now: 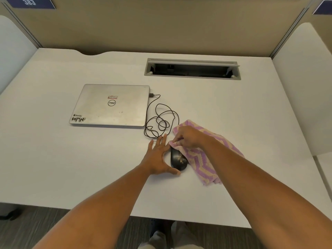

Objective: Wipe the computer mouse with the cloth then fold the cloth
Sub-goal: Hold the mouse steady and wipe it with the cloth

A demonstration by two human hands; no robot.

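The black computer mouse (pixel 178 159) lies lengthwise toward the surface's near edge, braced by the open left hand (pixel 158 158), while the right hand (pixel 186 137) pinches the striped cloth (pixel 203 159) over its far end, nearest for wiping.

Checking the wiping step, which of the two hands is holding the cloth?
The right hand, pinching the purple-striped cloth onto the mouse. The left hand lies flat beside it, bracing the mouse.
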